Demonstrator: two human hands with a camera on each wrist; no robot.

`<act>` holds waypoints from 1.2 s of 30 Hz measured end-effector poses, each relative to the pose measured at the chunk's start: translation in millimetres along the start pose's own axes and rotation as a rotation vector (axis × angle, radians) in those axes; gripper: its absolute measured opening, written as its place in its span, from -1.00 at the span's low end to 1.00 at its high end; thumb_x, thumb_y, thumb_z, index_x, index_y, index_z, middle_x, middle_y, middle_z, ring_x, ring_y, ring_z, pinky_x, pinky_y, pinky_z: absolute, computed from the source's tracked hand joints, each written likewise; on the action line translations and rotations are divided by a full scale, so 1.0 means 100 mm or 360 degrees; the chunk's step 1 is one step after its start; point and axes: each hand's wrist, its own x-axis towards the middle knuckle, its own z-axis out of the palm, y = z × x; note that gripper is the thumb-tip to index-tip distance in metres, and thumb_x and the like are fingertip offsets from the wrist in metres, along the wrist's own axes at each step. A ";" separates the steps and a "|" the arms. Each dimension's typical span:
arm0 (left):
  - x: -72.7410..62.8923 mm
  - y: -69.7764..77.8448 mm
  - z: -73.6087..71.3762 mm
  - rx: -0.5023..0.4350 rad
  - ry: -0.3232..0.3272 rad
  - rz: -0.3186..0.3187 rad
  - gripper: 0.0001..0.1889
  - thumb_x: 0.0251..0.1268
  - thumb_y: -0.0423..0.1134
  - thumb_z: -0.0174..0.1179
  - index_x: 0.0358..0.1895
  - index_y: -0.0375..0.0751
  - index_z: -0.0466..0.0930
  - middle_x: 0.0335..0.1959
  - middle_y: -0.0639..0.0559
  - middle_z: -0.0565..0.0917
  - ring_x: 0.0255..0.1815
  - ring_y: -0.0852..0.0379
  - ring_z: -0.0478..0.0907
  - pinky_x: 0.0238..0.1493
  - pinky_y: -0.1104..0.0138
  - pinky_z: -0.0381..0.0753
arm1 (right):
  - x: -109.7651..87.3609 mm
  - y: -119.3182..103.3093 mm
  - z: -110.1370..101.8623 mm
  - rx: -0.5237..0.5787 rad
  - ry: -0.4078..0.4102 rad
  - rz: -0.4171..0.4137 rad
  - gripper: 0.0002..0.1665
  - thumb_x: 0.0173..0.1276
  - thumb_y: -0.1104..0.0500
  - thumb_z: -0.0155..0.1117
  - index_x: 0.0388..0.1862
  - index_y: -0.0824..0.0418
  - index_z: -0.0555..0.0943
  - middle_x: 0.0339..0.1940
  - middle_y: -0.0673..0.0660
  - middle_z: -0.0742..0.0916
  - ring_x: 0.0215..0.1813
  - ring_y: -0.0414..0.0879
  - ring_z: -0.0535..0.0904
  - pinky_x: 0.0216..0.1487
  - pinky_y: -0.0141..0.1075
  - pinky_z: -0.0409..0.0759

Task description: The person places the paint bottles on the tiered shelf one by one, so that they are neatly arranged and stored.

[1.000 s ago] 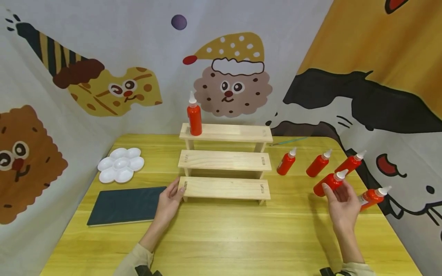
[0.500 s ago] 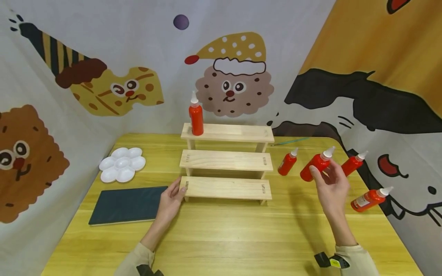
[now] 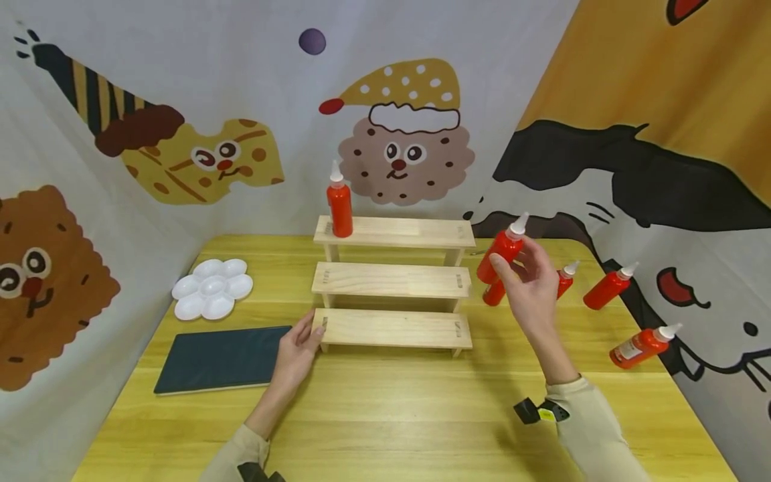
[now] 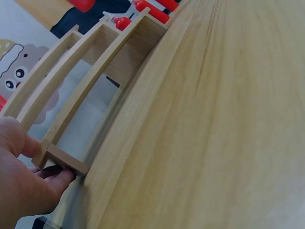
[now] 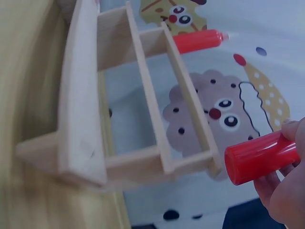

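A three-step wooden display shelf (image 3: 391,328) stands mid-table. At the left end of its lowest step, my left hand (image 3: 296,348) grips the board, thumb above and fingers round the side support (image 4: 66,160). To the right of the shelf, my right hand (image 3: 533,288) holds a red paint bottle (image 3: 501,254) off the table, its white nozzle tilted up and right. In the right wrist view the held bottle's base (image 5: 233,164) points toward the shelf. Another red bottle (image 3: 340,211) stands upright on the left of the top step.
Several red bottles are on the table at right, including one behind the held bottle (image 3: 494,293) and one near the right edge (image 3: 640,349). A white flower-shaped palette (image 3: 212,286) and a dark flat board (image 3: 219,360) lie at left. A printed cloth (image 3: 253,53) hangs behind.
My right hand has carried the red bottle up and to the left, from among the other bottles toward the shelf's right end. The left hand stays on the lowest step.
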 end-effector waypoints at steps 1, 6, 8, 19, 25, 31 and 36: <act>0.00 0.00 0.00 0.0000 0.0000 -0.0006 -0.40 0.57 -0.17 0.12 0.57 -0.20 0.23 0.46 -0.34 0.40 0.47 -0.18 0.39 0.36 0.13 0.51 | 0.03 -0.01 0.05 0.0024 -0.0015 -0.0013 -0.45 0.38 0.22 0.41 0.34 0.13 0.56 0.19 0.03 0.71 0.12 -0.23 0.64 0.21 -0.47 0.58; 0.02 0.00 0.00 0.0001 -0.0001 -0.0005 -0.40 0.58 -0.19 0.11 0.57 -0.20 0.22 0.47 -0.33 0.40 0.47 -0.17 0.40 0.34 0.18 0.52 | 0.15 -0.04 0.30 0.0135 -0.0057 -0.0074 -0.46 0.36 0.24 0.43 0.31 0.16 0.58 0.15 0.05 0.74 0.07 -0.22 0.67 0.17 -0.44 0.62; 0.03 0.00 0.00 0.0002 0.0003 -0.0002 -0.40 0.58 -0.19 0.11 0.57 -0.20 0.22 0.46 -0.32 0.40 0.46 -0.17 0.40 0.34 0.20 0.52 | 0.19 -0.05 0.39 0.0182 -0.0057 -0.0084 -0.46 0.34 0.26 0.44 0.30 0.19 0.59 0.12 0.04 0.75 0.04 -0.22 0.67 0.13 -0.44 0.63; 0.01 0.02 0.00 0.0001 0.0004 -0.0048 -0.40 0.59 -0.17 0.10 0.58 -0.16 0.20 0.49 -0.30 0.38 0.49 -0.14 0.38 0.40 0.07 0.45 | 0.33 -0.40 0.90 0.0260 -0.0216 0.0078 -0.44 0.39 0.31 0.37 0.34 0.37 0.51 0.21 0.36 0.67 0.16 0.17 0.64 0.33 -0.03 0.59; 0.00 0.02 0.01 -0.0011 -0.0010 -0.0056 -0.40 0.59 -0.17 0.09 0.58 -0.16 0.20 0.49 -0.31 0.38 0.49 -0.15 0.38 0.39 0.11 0.47 | 0.39 -0.55 1.14 0.0261 -0.0253 0.0150 -0.42 0.37 0.29 0.40 0.34 0.35 0.51 0.22 0.34 0.67 0.21 0.19 0.62 0.35 -0.04 0.57; -0.01 0.02 0.02 -0.0015 -0.0004 -0.0061 -0.41 0.59 -0.17 0.10 0.58 -0.16 0.22 0.48 -0.30 0.38 0.48 -0.14 0.38 0.39 0.10 0.47 | 0.47 -0.45 1.34 0.0220 -0.0275 0.0141 -0.41 0.34 0.22 0.46 0.33 0.27 0.54 0.21 0.29 0.69 0.19 0.18 0.64 0.33 -0.04 0.59; -0.02 0.02 0.02 -0.0012 0.0000 -0.0052 -0.41 0.58 -0.16 0.11 0.58 -0.16 0.22 0.48 -0.30 0.39 0.48 -0.14 0.38 0.39 0.10 0.47 | 0.54 -0.23 1.50 0.0260 -0.0262 0.0121 -0.40 0.29 0.14 0.52 0.30 0.17 0.59 0.17 0.20 0.73 0.15 0.08 0.67 0.29 -0.11 0.62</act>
